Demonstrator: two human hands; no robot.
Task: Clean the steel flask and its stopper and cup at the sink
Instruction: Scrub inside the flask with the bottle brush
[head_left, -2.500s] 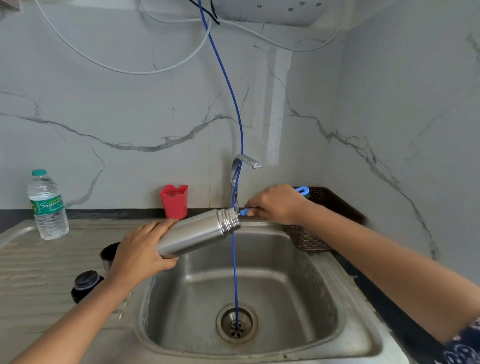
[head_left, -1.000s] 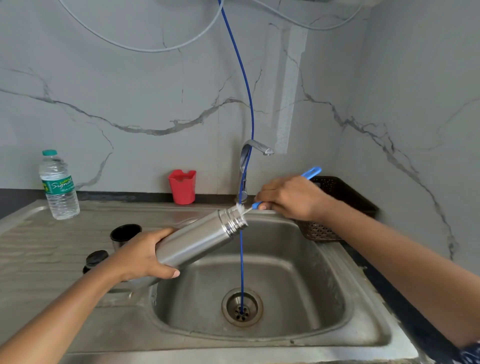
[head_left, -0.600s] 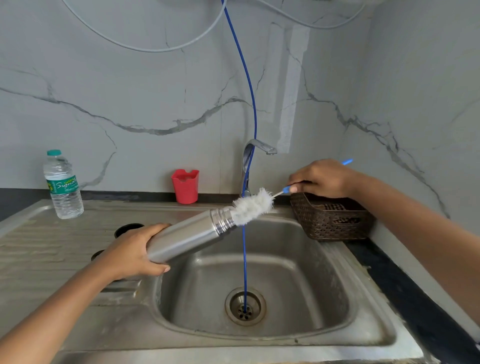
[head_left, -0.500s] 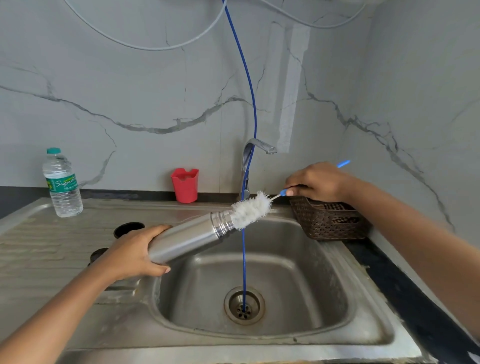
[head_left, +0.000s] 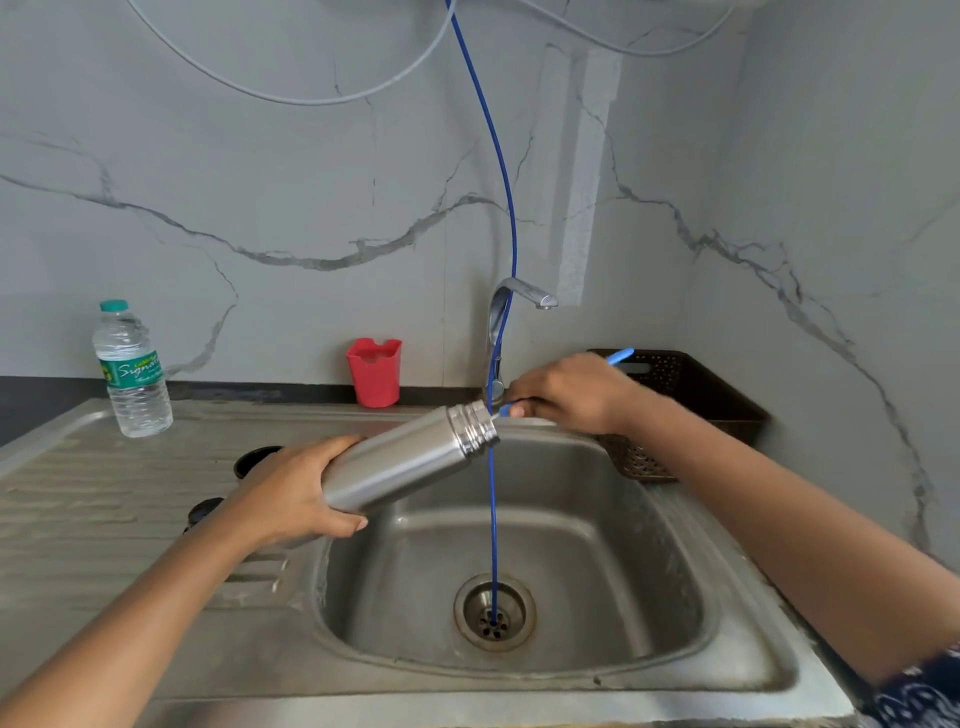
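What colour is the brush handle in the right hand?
Blue: the brush handle shows best in the head view.

Glossy brushed-steel flask (head_left: 410, 460), dull scuffed steel sink (head_left: 737, 582), clear plastic bottle (head_left: 132, 374), veined marble-look wall (head_left: 291, 197)

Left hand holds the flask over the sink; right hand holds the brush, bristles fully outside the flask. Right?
No: the head view shows the bristles inside the flask; only the brush handle shows beyond the right hand. The rest holds.
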